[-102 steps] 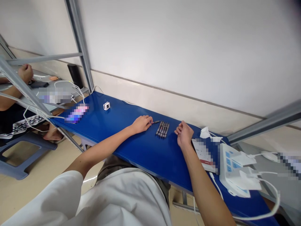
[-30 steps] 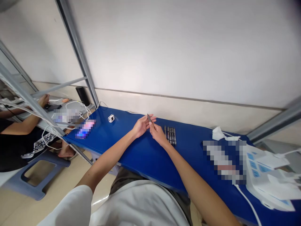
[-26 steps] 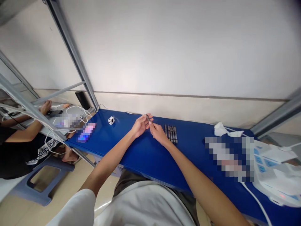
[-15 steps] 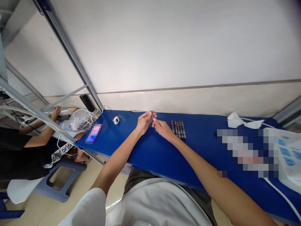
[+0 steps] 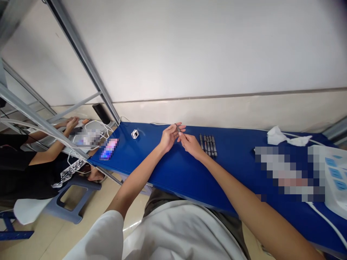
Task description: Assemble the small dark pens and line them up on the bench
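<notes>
Over the far edge of the blue table [image 5: 173, 169], both my hands meet at a slim dark pen [image 5: 178, 128], partly covered by fingers. My right hand [image 5: 190, 145] pinches its near end between thumb and fingers. The thumb of my left hand [image 5: 169, 138] is at the far end, the other fingers stretched out behind it. Just right of my right hand, several similar dark pens [image 5: 208, 145] lie side by side in a row on the table.
A small white device [image 5: 135, 134] and a phone [image 5: 108, 149] lie on the left. Crumpled tissue [image 5: 275, 135], a blurred packet and a white machine [image 5: 334, 177] stand on the right. A metal frame post [image 5: 89, 65] rises at the left; beyond it a person sits with hands [image 5: 72, 122] over another surface.
My left hand's fingers have spread out more around the pen, which shows more clearly now. The view has shifted slightly. The other person's hands have come together.
</notes>
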`<control>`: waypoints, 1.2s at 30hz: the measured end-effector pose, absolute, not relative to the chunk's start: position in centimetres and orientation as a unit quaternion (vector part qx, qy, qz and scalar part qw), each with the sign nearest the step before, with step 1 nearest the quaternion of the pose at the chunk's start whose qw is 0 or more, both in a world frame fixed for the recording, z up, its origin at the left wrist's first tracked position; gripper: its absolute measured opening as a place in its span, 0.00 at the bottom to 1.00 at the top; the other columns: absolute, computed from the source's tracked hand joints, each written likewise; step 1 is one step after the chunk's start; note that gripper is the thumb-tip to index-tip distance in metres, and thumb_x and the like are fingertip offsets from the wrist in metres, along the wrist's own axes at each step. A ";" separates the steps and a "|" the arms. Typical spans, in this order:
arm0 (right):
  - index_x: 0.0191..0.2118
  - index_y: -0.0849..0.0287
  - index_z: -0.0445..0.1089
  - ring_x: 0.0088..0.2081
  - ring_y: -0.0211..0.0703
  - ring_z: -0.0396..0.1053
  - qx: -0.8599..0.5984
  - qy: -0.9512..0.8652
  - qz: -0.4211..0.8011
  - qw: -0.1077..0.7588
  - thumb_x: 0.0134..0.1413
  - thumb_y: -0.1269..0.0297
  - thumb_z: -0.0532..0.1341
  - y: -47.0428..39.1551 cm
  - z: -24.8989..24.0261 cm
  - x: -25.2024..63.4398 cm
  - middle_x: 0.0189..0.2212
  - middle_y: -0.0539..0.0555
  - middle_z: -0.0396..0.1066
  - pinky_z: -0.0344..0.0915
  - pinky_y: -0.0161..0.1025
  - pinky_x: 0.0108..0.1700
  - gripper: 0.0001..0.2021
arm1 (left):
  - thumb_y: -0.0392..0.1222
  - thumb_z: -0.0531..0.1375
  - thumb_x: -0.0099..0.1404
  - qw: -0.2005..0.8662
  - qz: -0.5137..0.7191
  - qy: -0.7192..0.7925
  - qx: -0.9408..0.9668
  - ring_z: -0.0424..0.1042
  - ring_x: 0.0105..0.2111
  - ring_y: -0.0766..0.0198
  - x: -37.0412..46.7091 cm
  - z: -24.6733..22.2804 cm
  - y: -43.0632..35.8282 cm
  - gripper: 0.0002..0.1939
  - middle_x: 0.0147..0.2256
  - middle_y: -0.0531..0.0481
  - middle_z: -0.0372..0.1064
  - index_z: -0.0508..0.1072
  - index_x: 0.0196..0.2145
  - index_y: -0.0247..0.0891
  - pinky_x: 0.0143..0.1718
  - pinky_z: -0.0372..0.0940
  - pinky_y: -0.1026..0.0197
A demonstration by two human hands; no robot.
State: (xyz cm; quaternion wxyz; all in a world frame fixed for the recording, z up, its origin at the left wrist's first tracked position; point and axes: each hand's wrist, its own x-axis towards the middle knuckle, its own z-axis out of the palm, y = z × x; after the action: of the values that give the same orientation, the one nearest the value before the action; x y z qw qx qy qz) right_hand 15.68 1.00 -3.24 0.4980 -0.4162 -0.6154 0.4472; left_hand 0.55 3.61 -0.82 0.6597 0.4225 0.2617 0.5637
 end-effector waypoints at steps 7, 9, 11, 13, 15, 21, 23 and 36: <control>0.31 0.55 0.75 0.19 0.39 0.56 -0.407 -0.634 0.440 0.489 0.64 0.23 0.62 0.7 -2.8 15.8 0.19 0.48 0.60 0.53 0.39 0.22 0.35 | 0.47 0.79 0.62 0.597 0.624 0.308 0.400 0.77 0.40 0.64 0.7 -1.1 3.7 0.17 0.40 0.48 0.79 0.77 0.37 0.38 0.42 0.69 0.62; 0.31 0.55 0.76 0.19 0.39 0.55 -0.409 -0.632 0.441 0.490 0.63 0.23 0.63 0.7 -2.8 15.8 0.18 0.48 0.60 0.53 0.39 0.21 0.34 | 0.48 0.79 0.63 0.595 0.629 0.304 0.397 0.77 0.41 0.63 0.7 -1.1 3.7 0.17 0.41 0.47 0.79 0.77 0.38 0.39 0.41 0.69 0.62; 0.31 0.55 0.75 0.19 0.39 0.54 -0.409 -0.620 0.449 0.496 0.62 0.24 0.64 0.7 -2.9 15.8 0.18 0.48 0.59 0.52 0.39 0.20 0.34 | 0.51 0.76 0.66 0.620 0.612 0.284 0.401 0.80 0.47 0.58 0.6 -1.0 3.7 0.17 0.49 0.43 0.81 0.80 0.44 0.39 0.44 0.70 0.60; 0.31 0.55 0.75 0.18 0.38 0.54 -0.411 -0.609 0.457 0.502 0.62 0.24 0.64 0.8 -3.0 15.8 0.19 0.48 0.59 0.51 0.38 0.20 0.33 | 0.53 0.73 0.69 0.644 0.587 0.265 0.412 0.80 0.54 0.52 0.4 -1.0 3.8 0.20 0.55 0.38 0.80 0.81 0.51 0.38 0.46 0.71 0.57; 0.32 0.55 0.75 0.18 0.38 0.54 -0.412 -0.606 0.460 0.502 0.62 0.25 0.64 0.9 -3.1 15.8 0.19 0.47 0.59 0.51 0.38 0.20 0.33 | 0.52 0.74 0.68 0.645 0.580 0.266 0.420 0.80 0.53 0.52 0.3 -1.0 3.9 0.20 0.54 0.37 0.81 0.82 0.51 0.37 0.46 0.71 0.57; 0.31 0.55 0.75 0.19 0.38 0.54 -0.411 -0.613 0.458 0.496 0.62 0.24 0.64 1.0 -3.2 15.8 0.18 0.47 0.59 0.53 0.39 0.20 0.34 | 0.48 0.79 0.62 0.594 0.623 0.328 0.389 0.76 0.37 0.67 0.4 -1.4 4.2 0.17 0.39 0.50 0.78 0.79 0.40 0.38 0.44 0.69 0.62; 0.32 0.54 0.76 0.18 0.39 0.54 -0.412 -0.615 0.455 0.494 0.63 0.24 0.63 1.0 -3.2 15.9 0.19 0.47 0.59 0.53 0.39 0.21 0.33 | 0.50 0.78 0.64 0.594 0.626 0.325 0.387 0.77 0.39 0.67 0.3 -1.3 4.1 0.18 0.40 0.50 0.78 0.80 0.43 0.39 0.46 0.70 0.62; 0.34 0.57 0.76 0.19 0.38 0.56 -0.413 -0.641 0.429 0.485 0.66 0.24 0.61 1.3 -3.3 16.0 0.20 0.47 0.59 0.55 0.39 0.22 0.35 | 0.53 0.82 0.58 0.592 0.634 0.299 0.398 0.78 0.39 0.63 0.3 -2.0 4.6 0.20 0.42 0.44 0.82 0.81 0.36 0.38 0.42 0.70 0.62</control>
State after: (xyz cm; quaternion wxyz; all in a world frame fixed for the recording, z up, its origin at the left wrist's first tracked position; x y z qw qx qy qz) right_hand 15.97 1.30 -3.28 0.4847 -0.4133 -0.6405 0.4289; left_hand 0.35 4.58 -1.99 0.5923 0.3976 0.2994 0.6336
